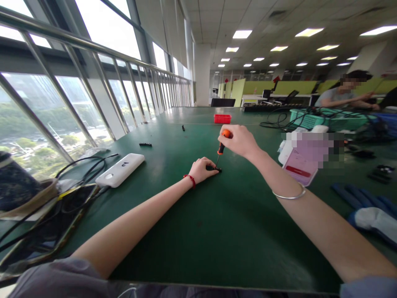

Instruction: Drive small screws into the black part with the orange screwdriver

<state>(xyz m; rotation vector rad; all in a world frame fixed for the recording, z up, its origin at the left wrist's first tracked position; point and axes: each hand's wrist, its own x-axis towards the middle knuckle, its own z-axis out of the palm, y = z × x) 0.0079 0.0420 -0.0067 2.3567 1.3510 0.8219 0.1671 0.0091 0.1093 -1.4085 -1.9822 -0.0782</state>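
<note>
My right hand (240,140) is closed round the orange and black handle of a screwdriver (221,148). The screwdriver stands nearly upright, its thin shaft pointing down at a small black part (218,169) on the green table (198,231). My left hand (202,169) rests on the tabletop with thumb and fingers closed on that black part, beside the screwdriver's tip. The fingers hide much of the part, and whether the tip sits in a screw is too small to tell.
Farther off are a red bin (222,118) and black pieces (145,144). Left lie a white power bank (120,170), a phone (52,223) and cables. Right are a pink boxed item (302,159), blue-white gloves (372,211) and a green basket (335,120); a person (341,93) sits beyond.
</note>
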